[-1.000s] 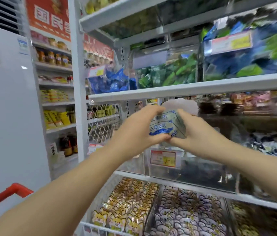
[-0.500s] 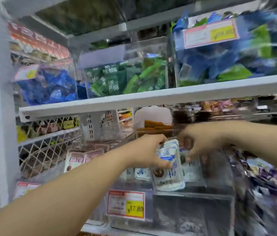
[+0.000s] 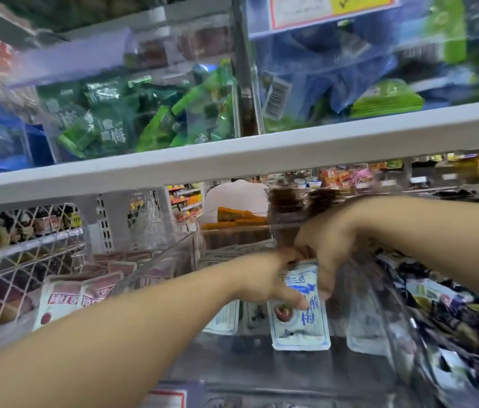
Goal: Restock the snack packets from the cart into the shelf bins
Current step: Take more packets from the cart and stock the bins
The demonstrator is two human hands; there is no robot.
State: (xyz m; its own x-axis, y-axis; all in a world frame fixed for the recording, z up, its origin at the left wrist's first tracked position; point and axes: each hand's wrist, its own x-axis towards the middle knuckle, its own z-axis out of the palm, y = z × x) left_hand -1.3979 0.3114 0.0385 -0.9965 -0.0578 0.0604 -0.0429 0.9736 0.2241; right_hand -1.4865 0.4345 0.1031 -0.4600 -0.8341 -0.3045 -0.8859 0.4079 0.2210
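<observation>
- The white-and-blue packet (image 3: 300, 319) stands upright inside the clear bin (image 3: 156, 270) under the white shelf (image 3: 232, 160). Its long axis is vertical and its printed face is toward the near side.
- The left hand (image 3: 264, 279) grips its upper left corner, thumb on the face. The right hand (image 3: 328, 251) curls over the top and pinches the right edge. The two hands touch.
- The packet hangs just below both hands, so letting go looks like all that remains; the left hand is nearer its face.
- It is a flat, glossy, soft pouch with sealed edges, and similar pouches (image 3: 223, 319) stand beside it. The bin is hard clear plastic.
- Red-and-white packets (image 3: 64, 295) fill the left bin, dark wrappers (image 3: 453, 307) the right.
</observation>
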